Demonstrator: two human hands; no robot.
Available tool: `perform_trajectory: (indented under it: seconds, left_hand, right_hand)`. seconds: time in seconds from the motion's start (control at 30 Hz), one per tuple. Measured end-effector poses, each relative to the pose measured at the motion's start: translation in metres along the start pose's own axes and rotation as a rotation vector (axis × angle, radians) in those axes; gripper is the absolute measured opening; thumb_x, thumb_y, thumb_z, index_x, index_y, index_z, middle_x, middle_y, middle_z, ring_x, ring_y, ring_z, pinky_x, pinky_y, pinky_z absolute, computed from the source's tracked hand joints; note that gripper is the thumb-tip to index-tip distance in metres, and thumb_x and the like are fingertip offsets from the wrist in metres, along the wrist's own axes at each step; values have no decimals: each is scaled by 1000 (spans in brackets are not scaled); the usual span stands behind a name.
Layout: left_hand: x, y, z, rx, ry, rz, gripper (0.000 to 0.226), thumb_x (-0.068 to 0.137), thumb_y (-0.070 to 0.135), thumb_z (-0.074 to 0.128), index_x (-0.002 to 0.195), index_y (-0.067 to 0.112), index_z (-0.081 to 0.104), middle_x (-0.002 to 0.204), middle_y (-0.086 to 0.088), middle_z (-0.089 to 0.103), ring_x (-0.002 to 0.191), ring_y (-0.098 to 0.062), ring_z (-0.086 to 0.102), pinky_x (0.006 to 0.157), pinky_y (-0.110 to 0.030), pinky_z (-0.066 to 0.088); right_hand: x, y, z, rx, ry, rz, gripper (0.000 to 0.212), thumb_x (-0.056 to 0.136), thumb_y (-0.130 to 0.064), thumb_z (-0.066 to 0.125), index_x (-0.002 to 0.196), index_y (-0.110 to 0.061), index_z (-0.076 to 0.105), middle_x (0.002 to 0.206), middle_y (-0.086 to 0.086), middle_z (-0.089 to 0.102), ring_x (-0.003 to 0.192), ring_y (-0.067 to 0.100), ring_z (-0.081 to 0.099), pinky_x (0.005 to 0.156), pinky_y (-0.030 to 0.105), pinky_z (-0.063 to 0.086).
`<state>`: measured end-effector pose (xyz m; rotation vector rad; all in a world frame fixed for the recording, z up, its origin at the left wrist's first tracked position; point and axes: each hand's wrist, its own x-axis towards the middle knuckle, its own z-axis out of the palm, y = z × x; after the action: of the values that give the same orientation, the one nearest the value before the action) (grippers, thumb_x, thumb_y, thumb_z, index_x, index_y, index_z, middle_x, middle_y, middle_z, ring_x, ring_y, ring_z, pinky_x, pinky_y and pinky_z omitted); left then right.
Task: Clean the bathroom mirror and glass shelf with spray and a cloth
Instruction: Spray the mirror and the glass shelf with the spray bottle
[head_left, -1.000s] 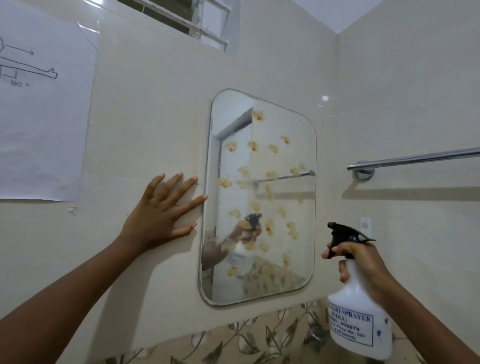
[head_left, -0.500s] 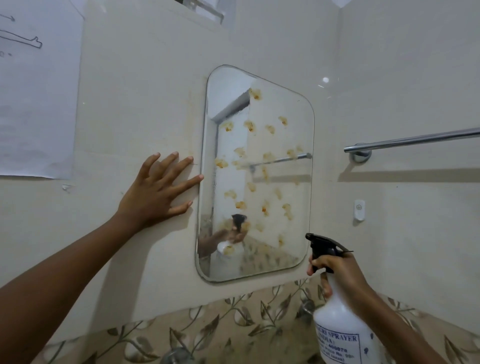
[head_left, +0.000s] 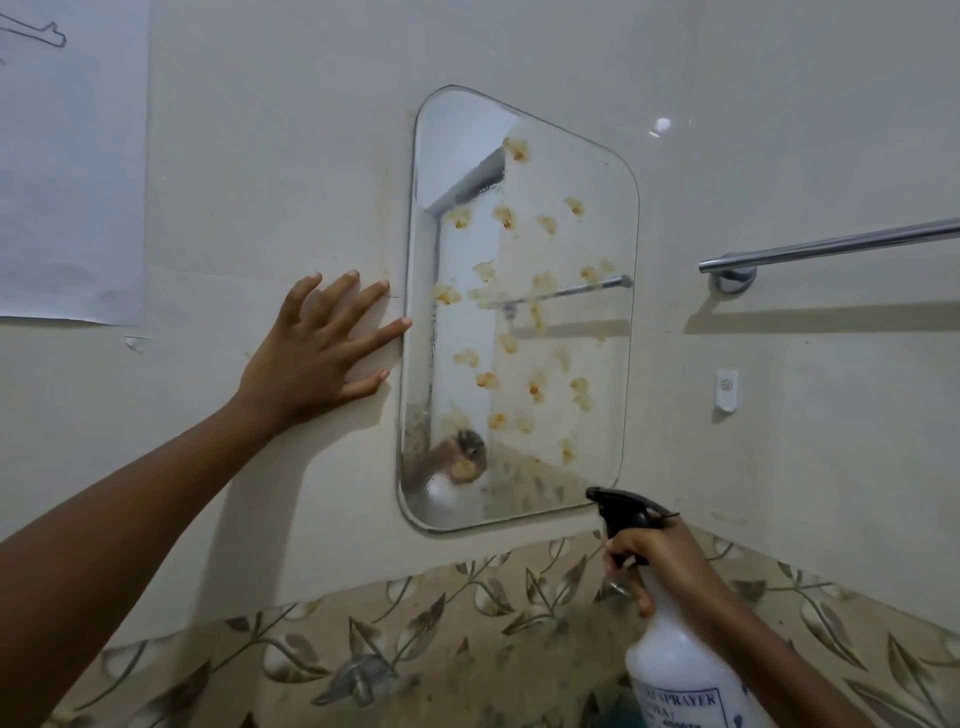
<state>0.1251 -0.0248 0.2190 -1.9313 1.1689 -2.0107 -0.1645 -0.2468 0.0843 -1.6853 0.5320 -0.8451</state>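
A rounded rectangular mirror hangs on the cream tiled wall, dotted with several yellow-brown smudges; its left and lower parts look misted with droplets. My left hand lies flat on the wall just left of the mirror, fingers spread, fingertips at its edge. My right hand grips the neck of a white spray bottle with a black trigger head, nozzle pointing at the mirror's lower right corner. No cloth or glass shelf is in view.
A chrome towel rail runs along the right wall, with a small white hook below it. A paper sheet is taped at upper left. A leaf-patterned tile band with a metal fitting runs below.
The spray bottle and my right hand have dropped lower and nearer the mirror's bottom corner. Mist now shows on the mirror's left and lower glass. My left hand stays flat on the wall.
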Motion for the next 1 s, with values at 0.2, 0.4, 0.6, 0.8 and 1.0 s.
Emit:
perform_trajectory:
  seconds: [0.2, 0.4, 0.6, 0.8, 1.0]
  left_hand:
    - [0, 0, 2, 0, 5, 2, 60, 91, 56, 26, 145, 32, 22, 151, -12, 30, 137, -36, 29, 112, -49, 10]
    - [-1, 1, -1, -23, 9, 2, 59, 91, 56, 24, 145, 32, 22, 151, -13, 30, 137, -37, 29, 114, -45, 1]
    - [-2, 1, -5, -50, -75, 1, 60, 91, 55, 23, 147, 31, 18, 153, -12, 26, 138, -37, 27, 114, -42, 2]
    - [-49, 27, -33, -260, -88, -56, 52, 92, 45, 32, 139, 23, 36, 148, -13, 36, 135, -29, 28, 109, -44, 20]
    - [-144, 70, -76, -617, -171, -159, 29, 89, 29, 44, 108, 15, 60, 108, -6, 65, 99, -22, 57, 79, -30, 40]
  right_hand:
    - [19, 6, -50, 35, 196, 60, 14, 81, 7, 49, 85, 15, 60, 74, 29, 63, 26, 17, 42, 29, 18, 33]
    - [20, -2, -73, 112, 362, -108, 11, 84, 4, 52, 77, 5, 59, 65, 21, 58, 24, 16, 35, 31, 21, 33]
    - [-2, -17, -68, 47, 104, -56, 15, 87, -6, 55, 94, 5, 63, 83, 26, 68, 28, 18, 38, 31, 22, 35]
    - [-26, 0, -36, -169, -257, 52, 20, 87, -16, 57, 99, -5, 68, 86, 21, 73, 37, 21, 43, 36, 24, 38]
    - [-28, 13, 11, -218, -486, 97, 25, 88, -16, 57, 111, -11, 64, 90, 22, 71, 53, 33, 46, 40, 30, 37]
